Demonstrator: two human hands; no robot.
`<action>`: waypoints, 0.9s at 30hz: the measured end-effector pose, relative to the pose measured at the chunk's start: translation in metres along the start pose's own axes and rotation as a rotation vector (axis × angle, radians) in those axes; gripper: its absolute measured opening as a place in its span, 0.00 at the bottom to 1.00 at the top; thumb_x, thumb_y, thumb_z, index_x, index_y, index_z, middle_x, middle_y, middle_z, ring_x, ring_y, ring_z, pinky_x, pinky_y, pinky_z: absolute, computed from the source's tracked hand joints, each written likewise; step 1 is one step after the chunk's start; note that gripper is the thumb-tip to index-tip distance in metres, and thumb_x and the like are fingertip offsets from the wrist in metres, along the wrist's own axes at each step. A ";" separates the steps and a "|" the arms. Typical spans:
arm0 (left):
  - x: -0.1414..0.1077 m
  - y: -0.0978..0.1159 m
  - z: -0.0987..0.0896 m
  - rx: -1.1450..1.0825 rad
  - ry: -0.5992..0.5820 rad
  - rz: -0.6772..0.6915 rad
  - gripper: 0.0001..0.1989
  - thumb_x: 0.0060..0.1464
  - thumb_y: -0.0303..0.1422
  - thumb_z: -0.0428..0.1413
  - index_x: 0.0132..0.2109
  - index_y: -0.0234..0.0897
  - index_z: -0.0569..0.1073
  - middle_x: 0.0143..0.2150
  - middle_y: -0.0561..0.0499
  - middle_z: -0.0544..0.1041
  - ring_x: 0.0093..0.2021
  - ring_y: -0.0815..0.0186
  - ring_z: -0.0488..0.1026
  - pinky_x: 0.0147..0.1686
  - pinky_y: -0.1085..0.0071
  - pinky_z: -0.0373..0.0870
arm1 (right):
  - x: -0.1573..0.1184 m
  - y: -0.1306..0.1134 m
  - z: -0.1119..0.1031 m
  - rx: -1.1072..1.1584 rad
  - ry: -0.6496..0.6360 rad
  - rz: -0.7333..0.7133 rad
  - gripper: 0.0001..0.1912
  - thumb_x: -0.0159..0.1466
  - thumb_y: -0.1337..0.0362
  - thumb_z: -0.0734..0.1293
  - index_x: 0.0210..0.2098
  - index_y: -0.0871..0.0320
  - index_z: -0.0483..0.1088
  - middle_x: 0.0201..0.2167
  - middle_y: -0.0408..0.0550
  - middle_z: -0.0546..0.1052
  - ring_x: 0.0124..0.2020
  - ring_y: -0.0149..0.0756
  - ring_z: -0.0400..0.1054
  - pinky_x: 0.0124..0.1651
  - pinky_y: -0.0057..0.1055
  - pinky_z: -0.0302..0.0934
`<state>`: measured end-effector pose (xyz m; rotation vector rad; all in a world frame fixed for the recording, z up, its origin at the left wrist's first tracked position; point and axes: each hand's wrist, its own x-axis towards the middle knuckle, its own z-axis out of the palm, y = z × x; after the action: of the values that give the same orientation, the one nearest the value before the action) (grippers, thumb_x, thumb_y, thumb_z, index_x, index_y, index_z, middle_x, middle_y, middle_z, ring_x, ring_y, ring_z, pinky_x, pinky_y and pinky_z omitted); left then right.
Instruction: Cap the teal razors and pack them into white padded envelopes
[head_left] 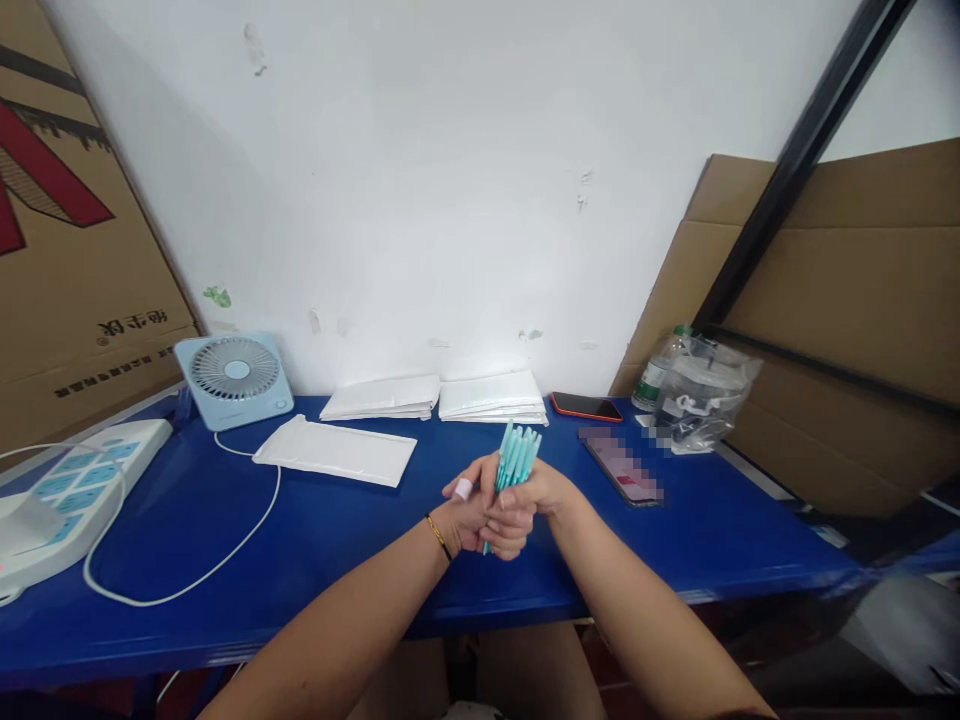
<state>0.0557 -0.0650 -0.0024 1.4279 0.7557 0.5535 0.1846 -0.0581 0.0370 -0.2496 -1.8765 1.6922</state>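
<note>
A bundle of slim teal pen-like sticks [517,455] stands nearly upright in front of me, above the blue table. My right hand [517,515] is closed around it, the thumb lying across the front. From the left side, my left hand [474,500] is closed against the same bundle, its fingers overlapping those of the right. A pale wrap covers one left finger. The sticks' tops fan out above my hands, and a teal tip pokes out below. Their middle is hidden by my fingers. A white padded envelope [337,452] lies flat to the left of my hands.
Two stacks of white padded envelopes [382,398] [491,398] lie against the wall. A blue fan [236,375] and a power strip [90,490] with a looping cable are left. Right are two phones [586,407] [622,470], a bottle [656,375] and a clear plastic bag [705,390].
</note>
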 end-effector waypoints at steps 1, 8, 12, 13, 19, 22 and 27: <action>-0.001 0.002 0.002 -0.016 -0.058 -0.027 0.24 0.36 0.46 0.61 0.16 0.38 0.55 0.12 0.59 0.53 0.14 0.75 0.53 0.15 0.71 0.58 | -0.001 0.005 0.002 0.000 0.027 -0.005 0.17 0.49 0.52 0.72 0.26 0.59 0.68 0.37 0.53 0.76 0.48 0.47 0.68 0.54 0.46 0.55; -0.028 0.008 -0.020 0.466 0.248 0.076 0.19 0.41 0.44 0.61 0.36 0.37 0.68 0.30 0.51 0.70 0.31 0.66 0.68 0.32 0.68 0.67 | -0.004 0.013 -0.019 0.048 0.639 -0.158 0.20 0.58 0.48 0.63 0.24 0.54 0.54 0.13 0.34 0.57 0.16 0.29 0.60 0.32 0.35 0.64; -0.055 0.005 -0.057 1.227 0.774 0.025 0.26 0.46 0.40 0.58 0.52 0.35 0.65 0.54 0.38 0.67 0.57 0.49 0.59 0.54 0.55 0.58 | -0.005 0.017 -0.045 -0.051 0.818 -0.134 0.13 0.60 0.53 0.65 0.29 0.53 0.58 0.13 0.31 0.51 0.12 0.24 0.44 0.18 0.25 0.49; -0.059 0.003 -0.065 1.345 0.830 -0.077 0.29 0.46 0.38 0.58 0.55 0.33 0.63 0.59 0.35 0.62 0.60 0.45 0.54 0.54 0.52 0.57 | -0.006 0.022 -0.049 -0.084 0.839 -0.112 0.12 0.58 0.54 0.67 0.30 0.53 0.60 0.13 0.32 0.53 0.12 0.24 0.45 0.17 0.25 0.47; -0.065 0.000 -0.089 1.549 0.618 -0.394 0.15 0.52 0.22 0.46 0.46 0.29 0.71 0.42 0.36 0.75 0.45 0.54 0.73 0.41 0.63 0.68 | -0.007 0.059 -0.054 -0.185 0.870 0.087 0.14 0.53 0.54 0.71 0.31 0.57 0.68 0.15 0.38 0.61 0.13 0.25 0.52 0.15 0.25 0.48; -0.076 0.003 -0.082 1.564 0.597 -0.374 0.17 0.54 0.21 0.43 0.44 0.31 0.72 0.36 0.40 0.77 0.38 0.57 0.76 0.36 0.64 0.70 | -0.005 0.056 -0.049 -0.125 0.897 0.115 0.16 0.54 0.52 0.70 0.33 0.57 0.68 0.12 0.35 0.59 0.12 0.24 0.50 0.14 0.24 0.48; -0.108 -0.012 -0.036 1.606 0.629 -0.090 0.23 0.56 0.21 0.42 0.56 0.37 0.67 0.43 0.41 0.78 0.36 0.58 0.77 0.32 0.66 0.73 | 0.005 0.043 -0.033 0.085 0.766 0.335 0.20 0.51 0.51 0.71 0.34 0.59 0.67 0.09 0.31 0.55 0.10 0.21 0.43 0.12 0.21 0.39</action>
<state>-0.0430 -0.1223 0.0001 2.6659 2.0047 0.2395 0.1872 -0.0205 -0.0022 -1.0590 -1.2267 1.5531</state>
